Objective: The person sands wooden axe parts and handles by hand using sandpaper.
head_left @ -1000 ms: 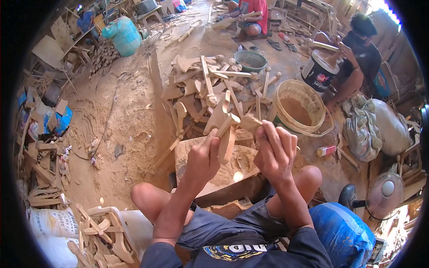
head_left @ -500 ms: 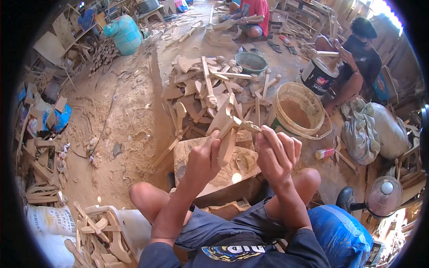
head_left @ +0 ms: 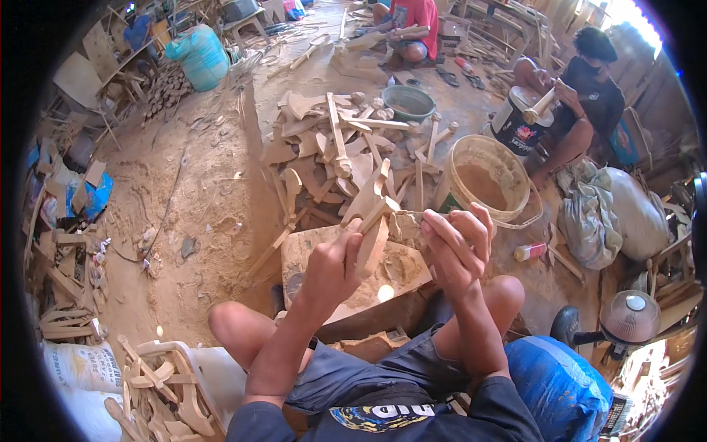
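Note:
My left hand [head_left: 331,261] is closed around a carved wooden piece [head_left: 373,247] with a broad, axe-like blade and a bar across its top. In a pinch between thumb and fingers, my right hand [head_left: 458,247] holds a thin, ragged brown strip [head_left: 407,223], its material unclear. The strip's left end is against or very close to the upper part of the wooden piece; contact is hard to tell. Below both hands lies a dusty wooden board [head_left: 309,254] in front of my knees.
Beyond the board rises a heap of carved wooden pieces [head_left: 317,151]. To its right stand a dusty bucket [head_left: 451,173] and a green basin [head_left: 409,103]. One co-worker [head_left: 596,96] handles wood at right, another [head_left: 416,29] sits ahead. A small fan [head_left: 630,317] stands at right.
The ragged strip has turned and now shows a wider face, and my right fingers have shifted slightly. The co-worker at right has tilted the wooden piece downward.

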Tool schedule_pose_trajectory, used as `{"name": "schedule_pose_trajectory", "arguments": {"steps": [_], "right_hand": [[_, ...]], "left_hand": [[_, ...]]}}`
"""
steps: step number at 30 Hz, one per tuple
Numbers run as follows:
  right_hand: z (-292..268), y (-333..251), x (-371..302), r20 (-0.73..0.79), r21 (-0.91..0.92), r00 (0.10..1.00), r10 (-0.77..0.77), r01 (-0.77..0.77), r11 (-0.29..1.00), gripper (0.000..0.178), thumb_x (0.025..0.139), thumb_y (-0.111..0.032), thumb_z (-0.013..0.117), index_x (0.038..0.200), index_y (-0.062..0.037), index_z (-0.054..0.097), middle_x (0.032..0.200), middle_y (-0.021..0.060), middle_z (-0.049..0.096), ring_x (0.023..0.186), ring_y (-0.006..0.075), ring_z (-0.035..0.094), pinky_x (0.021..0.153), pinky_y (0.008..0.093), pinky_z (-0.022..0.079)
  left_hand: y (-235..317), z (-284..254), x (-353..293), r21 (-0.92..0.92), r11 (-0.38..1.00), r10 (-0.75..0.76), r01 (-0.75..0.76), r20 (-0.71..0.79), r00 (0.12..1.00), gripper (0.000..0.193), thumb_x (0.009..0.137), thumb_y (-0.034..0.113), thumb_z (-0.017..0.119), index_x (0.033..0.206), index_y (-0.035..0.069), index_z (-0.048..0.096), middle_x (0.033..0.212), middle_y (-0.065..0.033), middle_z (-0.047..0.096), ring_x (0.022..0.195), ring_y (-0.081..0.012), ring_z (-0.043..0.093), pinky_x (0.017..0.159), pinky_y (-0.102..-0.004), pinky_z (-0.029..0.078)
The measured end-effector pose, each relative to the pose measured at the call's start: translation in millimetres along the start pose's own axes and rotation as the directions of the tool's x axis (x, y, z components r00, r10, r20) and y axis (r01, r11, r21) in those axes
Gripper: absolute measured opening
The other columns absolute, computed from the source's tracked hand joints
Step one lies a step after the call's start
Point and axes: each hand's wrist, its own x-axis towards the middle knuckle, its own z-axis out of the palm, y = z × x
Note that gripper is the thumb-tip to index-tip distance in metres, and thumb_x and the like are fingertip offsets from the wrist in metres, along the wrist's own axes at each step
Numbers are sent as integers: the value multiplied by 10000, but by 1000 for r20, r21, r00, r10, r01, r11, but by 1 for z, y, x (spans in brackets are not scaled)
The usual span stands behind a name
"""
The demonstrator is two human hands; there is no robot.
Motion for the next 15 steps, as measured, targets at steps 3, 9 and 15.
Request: {"name": "schedule_pose_trajectory", "arguments": {"steps": [3, 9, 15], "right_hand": [[2, 6, -3, -24, -44, 998, -55, 54, 998, 123, 797, -143, 893, 806, -115, 774, 1134, -48, 821, 1056, 222, 667, 1021, 495, 524], [-5, 12, -8, 36, -197, 992, -121, 126, 972, 169, 788, -149, 912, 763, -167, 745, 1117, -93, 824, 1097, 215, 682, 1017, 448, 516], [-13, 7, -4, -35, -164, 999, -33, 27, 986, 154, 806, -166, 895, 755, -192, 753, 1100, -116, 824, 1106, 212, 700, 1032, 434, 488]], "left_hand": [[2, 0, -2, -14, 1000, -20, 20, 23, 1000, 385, 1146, 189, 521, 1327, -118, 666, 902, -345, 726, 806, -503, 745, 667, -525, 585], [-2, 0, -5, 26, 1000, 17, -17, -9, 1000, 391, 1149, 197, 514, 1319, -120, 666, 888, -340, 722, 794, -506, 742, 669, -530, 583], [0, -1, -5, 24, 1000, -19, 19, 14, 1000, 374, 1134, 184, 544, 1314, -119, 671, 966, -351, 736, 841, -509, 744, 713, -526, 604]]}}
